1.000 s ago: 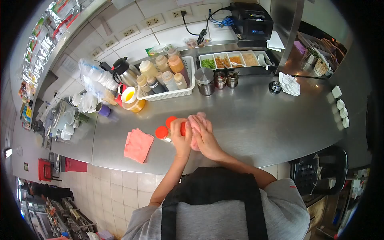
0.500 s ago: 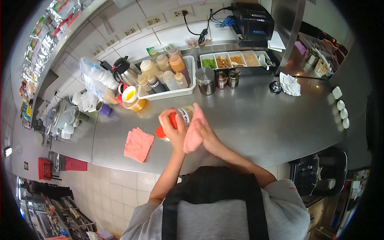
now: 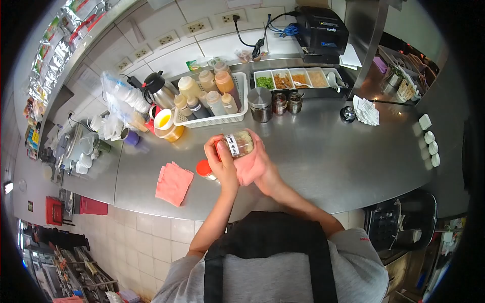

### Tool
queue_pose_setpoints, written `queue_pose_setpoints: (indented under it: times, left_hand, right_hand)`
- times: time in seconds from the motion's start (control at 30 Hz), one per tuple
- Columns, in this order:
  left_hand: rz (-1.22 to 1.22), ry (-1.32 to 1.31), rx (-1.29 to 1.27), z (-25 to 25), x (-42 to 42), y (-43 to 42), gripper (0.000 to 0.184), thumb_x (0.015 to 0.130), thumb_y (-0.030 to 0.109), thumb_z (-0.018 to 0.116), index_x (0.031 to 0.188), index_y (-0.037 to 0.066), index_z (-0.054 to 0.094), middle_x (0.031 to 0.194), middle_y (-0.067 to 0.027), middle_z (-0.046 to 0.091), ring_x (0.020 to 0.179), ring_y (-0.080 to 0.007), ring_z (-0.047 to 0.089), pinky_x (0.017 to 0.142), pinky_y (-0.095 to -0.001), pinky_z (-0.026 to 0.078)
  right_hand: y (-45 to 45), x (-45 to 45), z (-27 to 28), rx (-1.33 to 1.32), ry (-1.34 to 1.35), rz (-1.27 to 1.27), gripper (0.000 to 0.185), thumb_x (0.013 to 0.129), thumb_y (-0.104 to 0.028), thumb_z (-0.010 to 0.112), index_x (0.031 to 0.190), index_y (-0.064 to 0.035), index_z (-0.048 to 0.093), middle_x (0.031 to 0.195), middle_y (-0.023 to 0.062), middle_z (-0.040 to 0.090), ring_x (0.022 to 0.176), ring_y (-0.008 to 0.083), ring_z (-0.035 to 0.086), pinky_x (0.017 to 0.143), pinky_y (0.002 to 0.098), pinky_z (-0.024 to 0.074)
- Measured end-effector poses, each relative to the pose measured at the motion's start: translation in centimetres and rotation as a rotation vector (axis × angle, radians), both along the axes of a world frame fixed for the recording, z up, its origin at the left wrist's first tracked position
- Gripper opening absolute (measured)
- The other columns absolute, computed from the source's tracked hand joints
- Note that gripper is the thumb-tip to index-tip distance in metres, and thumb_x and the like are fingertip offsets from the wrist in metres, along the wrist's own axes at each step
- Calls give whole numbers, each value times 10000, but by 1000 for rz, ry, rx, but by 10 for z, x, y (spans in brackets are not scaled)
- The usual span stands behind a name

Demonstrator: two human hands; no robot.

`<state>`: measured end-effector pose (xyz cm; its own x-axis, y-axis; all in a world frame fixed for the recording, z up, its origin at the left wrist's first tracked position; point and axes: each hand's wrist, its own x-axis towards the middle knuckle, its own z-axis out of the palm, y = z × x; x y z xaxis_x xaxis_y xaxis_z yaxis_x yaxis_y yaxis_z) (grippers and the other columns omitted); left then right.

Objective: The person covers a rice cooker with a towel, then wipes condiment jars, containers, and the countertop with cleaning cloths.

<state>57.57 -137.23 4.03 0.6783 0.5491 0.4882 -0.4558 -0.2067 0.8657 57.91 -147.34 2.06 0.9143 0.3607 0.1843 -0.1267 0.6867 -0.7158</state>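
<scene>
Head view, jar: The glass jar (image 3: pixel 241 144) was up in the air over the worktop (image 3: pixel 333 151), in the middle of the picture. It lay tipped on its side, with its red lid (image 3: pixel 217 147) toward nine o'clock and its bottom toward three.
White label: The white label (image 3: pixel 232 145) said "Fresh" and then a word that was hard to read.
Left grip: The left grip (image 3: pixel 221 157) was closed around the lid end of the glass jar.
Right grip: The right grip (image 3: pixel 262 164) was holding a pink cloth (image 3: pixel 248 166) against the bottom end of the jar.
Near the jar: A short jar (image 3: pixel 204 168) with a red top stood at eight o'clock, close to the left grip. A folded cloth (image 3: pixel 174 183) lay flat farther out, at eight o'clock too.
Up past the hands: A white basket (image 3: pixel 217 120) full of squeeze bottles (image 3: pixel 214 103) was at eleven o'clock. A metal tin (image 3: pixel 260 105) was at one o'clock, just beside two little jars (image 3: pixel 287 103).
</scene>
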Motion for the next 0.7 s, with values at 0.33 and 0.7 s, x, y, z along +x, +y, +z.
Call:
queue_pose_setpoints:
  times: [0.33, 0.7]
  left_hand:
    - [-65, 18, 501, 5, -22, 2, 162, 970, 121, 538, 1076, 0, 561, 1078, -121, 575, 1019, -230, 551, 940, -328, 417]
    - [-135, 232, -145, -18, -10, 3, 222, 1058, 201, 434, 1099, 14, 547, 988, -27, 547, 864, -95, 499, 774, -255, 434]
  right_hand:
    - [-31, 33, 16, -704, -652, -164, 439, 997, -239, 492, 1389, -40, 484, 1303, 155, 556, 1187, 266, 554, 1043, 384, 395]
    - [-12, -14, 1, -831, -617, -673, 503, 943, -175, 564, 1420, -64, 450, 1362, 126, 485, 1298, 317, 436, 1114, 437, 311]
